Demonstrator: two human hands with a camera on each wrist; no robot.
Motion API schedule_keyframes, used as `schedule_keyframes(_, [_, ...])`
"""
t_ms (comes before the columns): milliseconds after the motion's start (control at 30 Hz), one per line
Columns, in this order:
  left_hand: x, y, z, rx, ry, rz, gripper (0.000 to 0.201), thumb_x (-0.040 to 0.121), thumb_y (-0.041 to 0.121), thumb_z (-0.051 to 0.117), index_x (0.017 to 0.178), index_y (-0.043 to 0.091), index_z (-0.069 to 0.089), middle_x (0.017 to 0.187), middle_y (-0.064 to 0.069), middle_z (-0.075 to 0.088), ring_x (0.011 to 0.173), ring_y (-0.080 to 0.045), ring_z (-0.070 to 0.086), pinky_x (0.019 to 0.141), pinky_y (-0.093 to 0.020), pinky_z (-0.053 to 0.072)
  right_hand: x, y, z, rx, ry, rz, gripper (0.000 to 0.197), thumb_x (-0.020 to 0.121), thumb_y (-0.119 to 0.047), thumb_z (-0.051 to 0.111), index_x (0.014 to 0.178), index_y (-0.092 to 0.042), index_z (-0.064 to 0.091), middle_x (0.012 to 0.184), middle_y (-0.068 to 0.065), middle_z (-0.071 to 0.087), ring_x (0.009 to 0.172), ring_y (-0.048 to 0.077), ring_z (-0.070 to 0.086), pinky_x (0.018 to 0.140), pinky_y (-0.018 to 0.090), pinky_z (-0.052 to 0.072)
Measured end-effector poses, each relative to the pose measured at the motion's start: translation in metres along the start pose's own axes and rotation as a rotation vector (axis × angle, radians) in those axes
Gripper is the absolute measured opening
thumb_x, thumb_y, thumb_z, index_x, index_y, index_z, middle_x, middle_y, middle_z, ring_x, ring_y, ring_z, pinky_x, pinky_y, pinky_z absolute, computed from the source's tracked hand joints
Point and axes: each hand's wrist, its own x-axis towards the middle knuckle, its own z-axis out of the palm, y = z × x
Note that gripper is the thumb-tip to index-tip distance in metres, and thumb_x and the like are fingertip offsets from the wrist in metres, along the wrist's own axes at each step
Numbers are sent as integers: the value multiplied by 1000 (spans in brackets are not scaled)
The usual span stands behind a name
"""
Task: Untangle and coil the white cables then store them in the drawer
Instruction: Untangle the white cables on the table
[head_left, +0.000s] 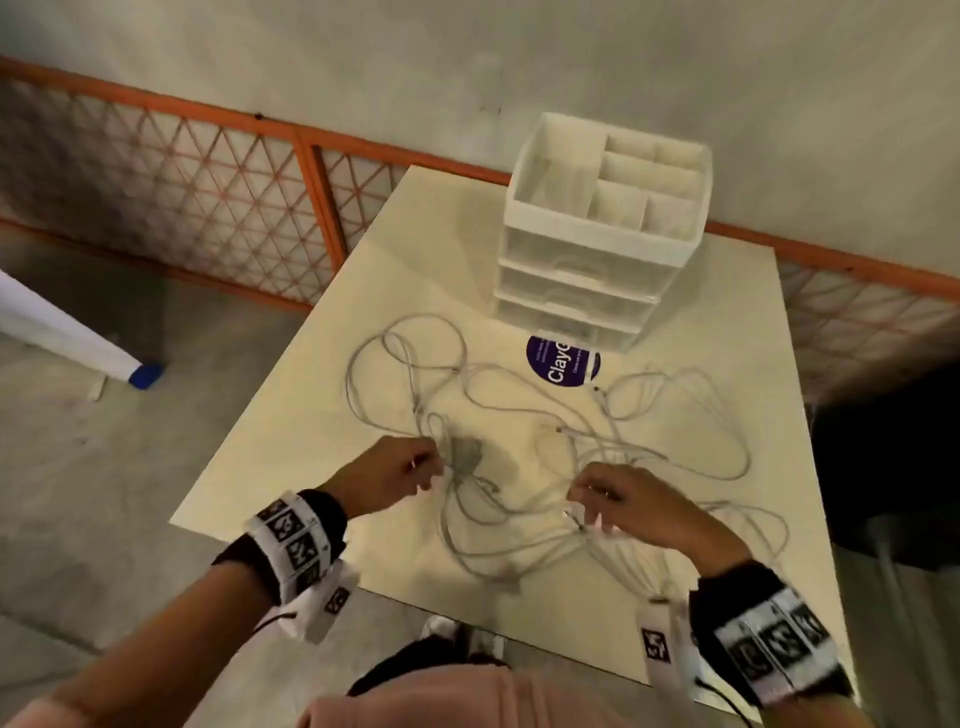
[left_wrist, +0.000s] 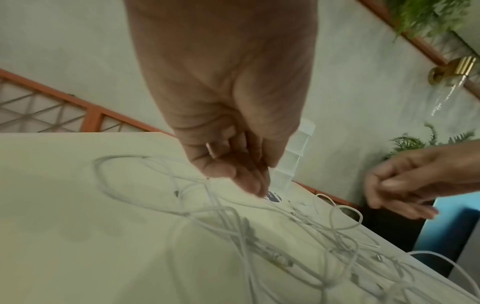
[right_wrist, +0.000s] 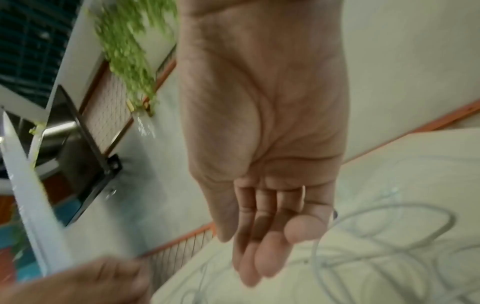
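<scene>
Several white cables (head_left: 519, 415) lie tangled across the cream table (head_left: 727, 322), with a tight knot (head_left: 465, 452) near the middle. My left hand (head_left: 431, 465) hovers just left of that knot. Its fingers (left_wrist: 255, 185) are bunched and point down at a strand, and I see no cable between them. My right hand (head_left: 584, 512) hangs over the strands near the front right, its fingers (right_wrist: 259, 257) relaxed and holding nothing. One cable loop (right_wrist: 415, 207) lies beyond them. The white drawer unit (head_left: 597, 234) stands at the back of the table, all three drawers closed.
A round purple sticker (head_left: 556, 364) lies on the table in front of the drawers. An orange-framed lattice fence (head_left: 208, 197) runs behind. A white roll with a blue cap (head_left: 67, 332) lies on the floor at left. Something dark (head_left: 883, 467) stands right of the table.
</scene>
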Motion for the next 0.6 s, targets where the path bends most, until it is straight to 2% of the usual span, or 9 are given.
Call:
schedule_keyframes(33, [13, -1, 1, 39, 73, 49, 13, 95, 15, 50, 89, 8, 60, 72, 7, 60, 61, 3, 56, 60, -14, 44, 19, -2, 3, -22, 9, -25, 13, 95, -22, 53, 86, -19, 62, 69, -4, 65, 50, -1, 56, 53, 11, 43])
schedule_keyframes(100, [33, 6, 1, 135, 141, 117, 8, 91, 13, 55, 84, 14, 58, 71, 7, 57, 61, -2, 53, 61, -15, 42, 49, -13, 9, -88, 11, -51, 14, 95, -20, 51, 96, -12, 63, 79, 1, 64, 59, 4, 55, 57, 15, 44])
schedule_keyframes(167, [50, 10, 8, 235, 129, 115, 4, 89, 14, 58, 85, 12, 59, 77, -1, 59, 67, -10, 52, 67, -25, 45, 78, -18, 20, -190, -1, -95, 19, 95, -17, 51, 107, -7, 62, 91, 5, 62, 72, 12, 54, 67, 23, 41])
schedule_keyframes(200, [56, 8, 15, 307, 144, 108, 8, 88, 17, 59, 87, 9, 60, 83, -5, 61, 73, -18, 55, 72, -32, 46, 90, -16, 29, -219, 1, -112, 21, 94, -14, 50, 111, -6, 60, 96, 8, 61, 78, 15, 52, 70, 23, 39])
schedule_keyframes(300, [70, 4, 28, 565, 152, -35, 27, 85, 35, 60, 97, 11, 61, 100, -8, 63, 96, -27, 57, 88, -37, 38, 114, -15, 42, -209, 26, -129, 29, 93, -8, 49, 121, -7, 54, 98, 9, 51, 85, 18, 49, 78, 28, 40])
schedule_keyframes(333, [74, 3, 32, 654, 127, -90, 29, 85, 37, 58, 99, 11, 60, 105, -8, 64, 102, -28, 56, 92, -37, 35, 120, -16, 45, -199, 35, -131, 31, 92, -7, 50, 123, -7, 53, 100, 11, 51, 86, 20, 49, 81, 31, 42])
schedule_keyframes(400, [77, 2, 41, 730, 95, -172, 25, 87, 29, 54, 103, 11, 60, 110, -10, 65, 108, -30, 55, 95, -37, 32, 127, -16, 49, -177, 36, -133, 33, 91, -7, 51, 124, -7, 53, 108, 16, 56, 90, 26, 53, 83, 31, 41])
schedule_keyframes(500, [79, -2, 42, 519, 103, -231, 22, 88, 25, 55, 103, 10, 62, 111, -9, 65, 108, -30, 57, 93, -35, 35, 129, -17, 47, -113, -6, -116, 32, 91, -8, 51, 122, -7, 56, 109, 16, 64, 91, 26, 60, 76, 26, 42])
schedule_keyframes(600, [80, 7, 26, 121, 191, -194, 21, 88, 23, 61, 95, 4, 65, 94, -8, 65, 90, -24, 60, 80, -31, 44, 125, -24, 33, 15, 8, -119, 31, 91, -11, 54, 122, -8, 54, 106, 14, 70, 86, 23, 65, 72, 27, 49])
